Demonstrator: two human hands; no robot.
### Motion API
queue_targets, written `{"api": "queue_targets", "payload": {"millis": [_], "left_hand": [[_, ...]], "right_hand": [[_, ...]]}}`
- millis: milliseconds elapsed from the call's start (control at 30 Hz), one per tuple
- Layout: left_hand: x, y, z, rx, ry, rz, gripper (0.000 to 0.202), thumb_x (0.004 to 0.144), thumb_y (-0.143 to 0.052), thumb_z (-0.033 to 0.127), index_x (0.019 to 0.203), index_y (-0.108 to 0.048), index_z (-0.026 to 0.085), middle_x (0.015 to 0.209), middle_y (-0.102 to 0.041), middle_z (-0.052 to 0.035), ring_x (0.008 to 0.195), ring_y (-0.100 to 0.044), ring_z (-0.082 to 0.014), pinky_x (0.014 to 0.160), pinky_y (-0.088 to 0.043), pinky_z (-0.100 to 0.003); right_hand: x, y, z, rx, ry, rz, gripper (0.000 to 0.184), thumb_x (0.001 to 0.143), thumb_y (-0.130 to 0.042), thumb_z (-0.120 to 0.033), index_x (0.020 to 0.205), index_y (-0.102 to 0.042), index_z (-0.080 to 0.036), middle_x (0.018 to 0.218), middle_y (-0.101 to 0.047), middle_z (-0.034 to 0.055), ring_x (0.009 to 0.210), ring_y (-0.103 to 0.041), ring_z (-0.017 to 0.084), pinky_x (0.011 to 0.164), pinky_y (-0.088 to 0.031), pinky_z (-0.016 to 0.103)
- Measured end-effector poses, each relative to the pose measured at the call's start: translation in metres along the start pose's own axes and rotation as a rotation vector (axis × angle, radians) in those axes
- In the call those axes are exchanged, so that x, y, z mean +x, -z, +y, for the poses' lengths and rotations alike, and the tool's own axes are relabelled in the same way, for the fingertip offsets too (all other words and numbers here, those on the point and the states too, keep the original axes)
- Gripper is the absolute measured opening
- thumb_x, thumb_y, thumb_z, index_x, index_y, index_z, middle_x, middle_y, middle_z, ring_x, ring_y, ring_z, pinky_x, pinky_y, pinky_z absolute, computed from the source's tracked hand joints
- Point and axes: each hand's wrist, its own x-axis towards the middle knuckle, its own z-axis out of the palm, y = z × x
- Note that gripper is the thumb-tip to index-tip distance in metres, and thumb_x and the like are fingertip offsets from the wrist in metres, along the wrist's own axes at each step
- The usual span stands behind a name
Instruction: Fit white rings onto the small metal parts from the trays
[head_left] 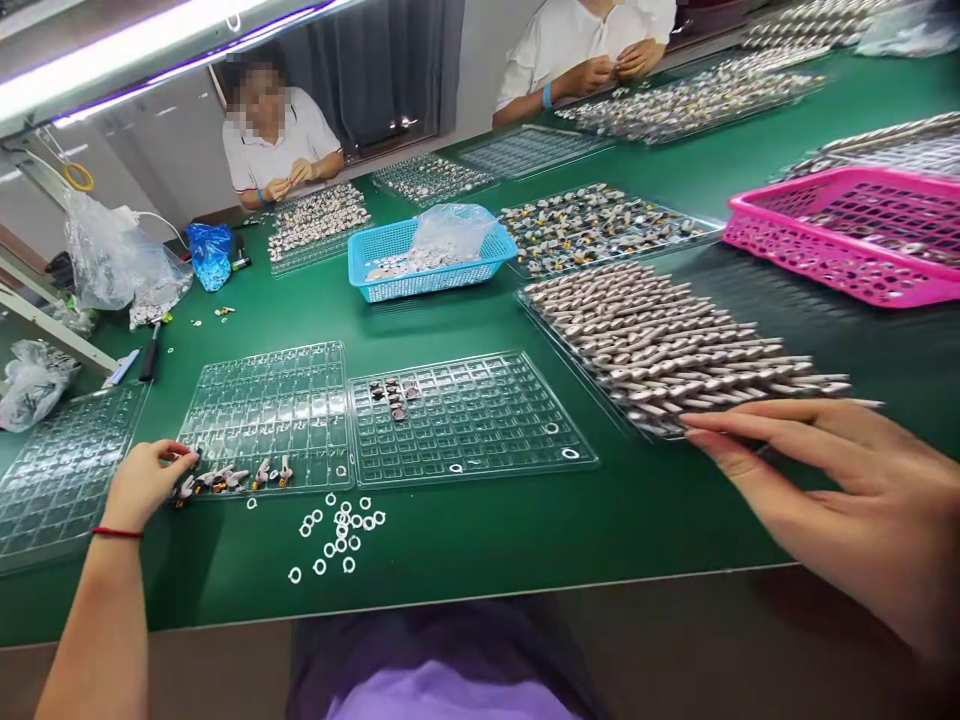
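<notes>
A worker's two bare hands span a green worktable (480, 540) lined with plastic trays of small parts. The left hand (154, 482) reaches to the near left corner of a clear compartment tray (262, 400), thumb and forefinger curled close together at the end of a row of orange-tipped assemblies (262, 473); whether the fingertips grip one cannot be told. At the other side, the right hand (832, 500) brings thumb and forefinger together at the near edge of a tray densely packed with metal-shafted parts (660, 335), with no way to tell if one is caught in the pinch. Progress at the clear compartment tray appears early: a handful of assemblies sits along its near row only, so most of the filling looks left to do. Just beside it, a second clear tray (465, 430) carries a small cluster of dark parts (398, 412) toward its far left and a few loose white rings. More white rings (342, 530) lie scattered on the worktable in front, not yet placed. Beyond stand a blue basket (427, 288) holding a plastic bag (454, 235) and a pink basket (817, 262), while two co-workers in white shirts (274, 155) handle small pieces across the table.
</notes>
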Motion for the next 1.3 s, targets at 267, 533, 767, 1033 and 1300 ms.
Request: {"api": "queue_targets", "payload": {"millis": [267, 533, 767, 1033, 1300], "left_hand": [[-0.034, -0.003, 0.045, -0.393, -0.064, -0.024, 0.036, 0.075, -0.057, 0.053, 0.084, -0.060, 0.019, 0.104, -0.070, -0.0073, 0.092, -0.065, -0.0284, 0.071, -0.049, -0.031], [-0.122, -0.059, 0.149, -1.081, -0.314, -0.879, 0.031, 0.073, -0.077, 0.042, 0.070, -0.057, 0.018, 0.071, -0.065, -0.0006, 0.068, -0.058, -0.0152, 0.062, -0.045, -0.024], [-0.137, -0.083, 0.150, -1.366, -0.155, -1.042, 0.030, 0.072, -0.081, 0.038, 0.090, -0.069, 0.017, 0.080, -0.071, -0.0023, 0.078, -0.064, -0.0154, 0.070, -0.051, -0.024], [-0.159, -0.096, 0.150, -1.344, -0.214, -0.689, 0.009, 0.077, -0.078, 0.025, 0.085, -0.077, 0.026, 0.082, -0.074, 0.0014, 0.076, -0.065, -0.0120, 0.070, -0.052, -0.016], [-0.167, -0.092, 0.155, -1.106, -0.477, -0.270, 0.009, 0.082, -0.068, 0.019, 0.084, -0.073, 0.027, 0.081, -0.073, 0.0025, 0.076, -0.070, -0.0137, 0.068, -0.057, -0.017]], "right_hand": [[-0.004, -0.014, -0.050, 0.344, 0.188, -0.074, 0.009, 0.090, -0.062, -0.019, 0.097, -0.067, -0.024, 0.084, -0.066, 0.0034, 0.071, -0.064, 0.016, 0.065, -0.055, 0.029], [-0.023, -0.049, -0.151, 0.881, 0.468, -0.329, 0.029, 0.094, -0.046, -0.005, 0.118, -0.057, -0.018, 0.095, -0.073, 0.0071, 0.089, -0.064, 0.018, 0.080, -0.056, 0.032], [-0.033, -0.051, -0.146, 0.950, 0.279, -0.389, 0.026, 0.096, -0.045, -0.009, 0.116, -0.061, -0.016, 0.086, -0.065, 0.0063, 0.076, -0.059, 0.015, 0.070, -0.054, 0.029], [-0.038, -0.047, -0.147, 1.197, -0.183, -0.538, 0.014, 0.091, -0.062, -0.021, 0.102, -0.069, -0.020, 0.084, -0.061, 0.0034, 0.077, -0.060, 0.014, 0.072, -0.054, 0.026], [-0.049, -0.047, -0.148, 1.131, -0.211, -0.440, 0.020, 0.089, -0.061, -0.017, 0.108, -0.062, -0.020, 0.087, -0.064, 0.0030, 0.077, -0.064, 0.013, 0.071, -0.054, 0.025]]}}
